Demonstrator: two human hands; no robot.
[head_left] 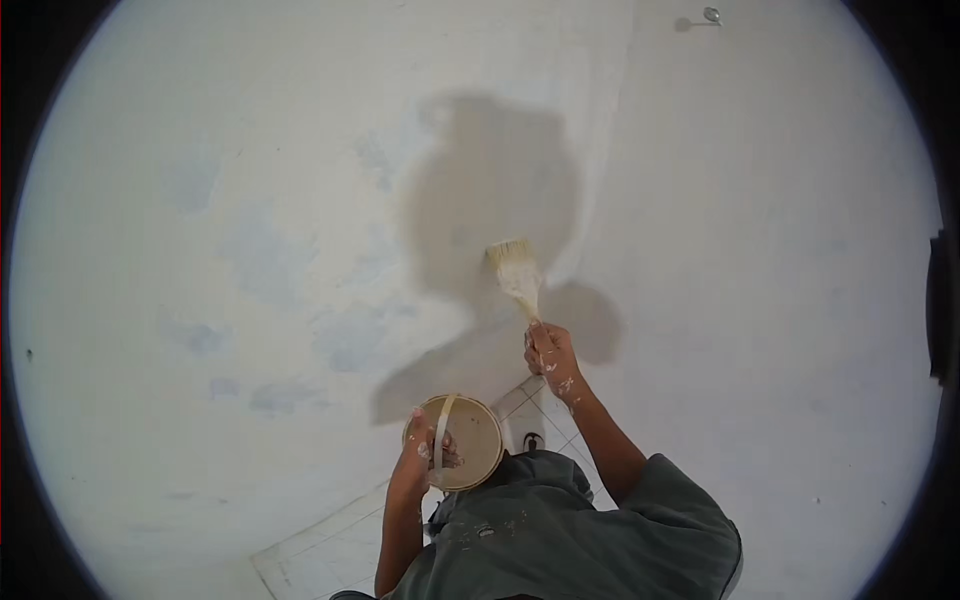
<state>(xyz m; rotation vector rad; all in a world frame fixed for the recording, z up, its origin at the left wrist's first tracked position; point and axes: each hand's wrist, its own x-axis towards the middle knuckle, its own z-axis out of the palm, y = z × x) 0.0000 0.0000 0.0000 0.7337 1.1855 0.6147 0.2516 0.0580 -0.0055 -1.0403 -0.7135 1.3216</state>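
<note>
Near the centre of the frame I have the broad brush (517,278), its handle down and its pale bristles pointing up over the whitish wall (770,210); I can't tell whether the bristle tips touch it. The right hand (552,352), just below, has its fingers curled closed around the handle, and white splashes mark the hand and wrist. At lower centre I see the round, cream bucket (478,432), its mouth toward my camera. The left hand (418,452) grips its left side, fingers bent over the rim and reaching inside beneath the pale strap handle (442,425); I can't make out how tightly they close, or what the dark patch by the fingertips is. A large shadow (490,180) spreads over the wall around and above the brush. Bluish patches (262,255) dot the left half of the frame. Along the bottom I get the dark grey-green shirt (540,545), with a dark shoe (533,441) showing just above it and pale floor tiles (315,550) at lower left.
</note>
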